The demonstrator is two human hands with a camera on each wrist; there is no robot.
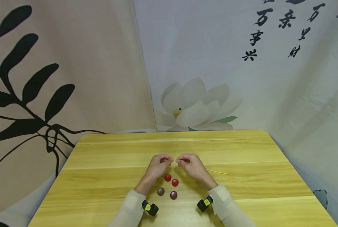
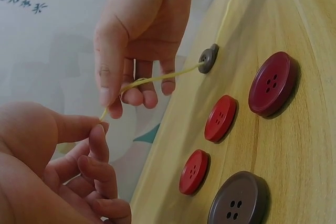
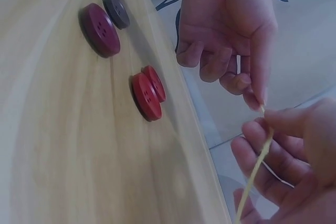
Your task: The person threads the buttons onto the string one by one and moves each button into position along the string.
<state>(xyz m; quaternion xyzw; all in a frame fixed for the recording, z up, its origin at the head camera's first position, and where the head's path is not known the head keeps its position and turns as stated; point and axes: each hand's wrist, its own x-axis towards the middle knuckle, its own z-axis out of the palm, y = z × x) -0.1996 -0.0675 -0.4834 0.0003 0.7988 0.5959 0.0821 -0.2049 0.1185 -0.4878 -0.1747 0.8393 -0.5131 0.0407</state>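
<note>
A thin yellow string (image 2: 173, 74) runs between both hands. My left hand (image 1: 158, 164) pinches its tip between thumb and forefinger. My right hand (image 1: 192, 165) pinches the string just beside that tip, the fingertips of both hands close together. Farther along, a small dark button (image 2: 208, 59) sits on the string, and the tail (image 1: 220, 172) trails over the table to the right. Below the hands lie two red buttons (image 1: 168, 177), a maroon button (image 1: 173, 195) and a grey-brown button (image 1: 161, 191), flat on the table, each with several holes.
The wooden table (image 1: 100, 176) has a light grain and rounded far corners. Behind it hang cloth backdrops with a black leaf print (image 1: 32, 85), a pale lotus (image 1: 200, 107) and dark lettering. A black wrist camera (image 1: 150, 208) is strapped over the left sleeve.
</note>
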